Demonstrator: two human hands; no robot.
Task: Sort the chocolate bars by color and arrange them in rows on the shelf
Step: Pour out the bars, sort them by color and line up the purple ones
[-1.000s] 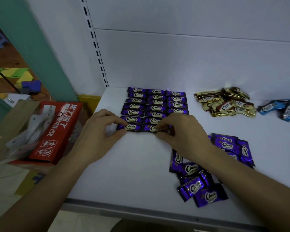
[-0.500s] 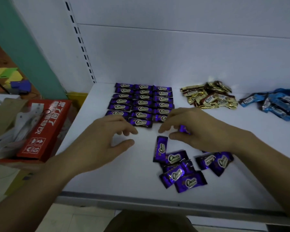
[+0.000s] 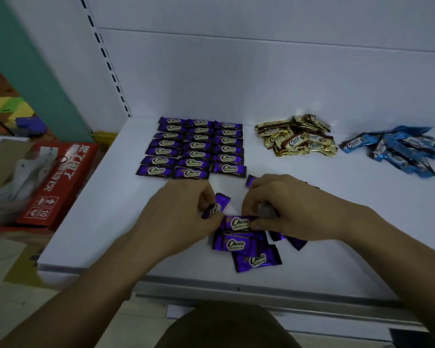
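Observation:
Purple chocolate bars lie in three neat columns (image 3: 194,146) at the back left of the white shelf (image 3: 106,217). A loose heap of purple bars (image 3: 246,249) sits near the front edge. My left hand (image 3: 181,217) pinches one tilted purple bar (image 3: 215,209) above that heap. My right hand (image 3: 291,209) pinches the right end of another purple bar (image 3: 239,222), and a further purple bar (image 3: 250,180) pokes out behind its fingers. A gold heap (image 3: 296,139) and a blue heap (image 3: 397,149) lie unsorted at the back right.
A red cardboard box (image 3: 58,182) with white parts stands to the left, below shelf level. The shelf's slotted upright (image 3: 106,59) and white back wall close off the rear. A metal front rail (image 3: 236,287) edges the shelf.
Both hands have drawn back from the arranged purple rows to the loose heap at the front. Each now pinches a purple bar there.

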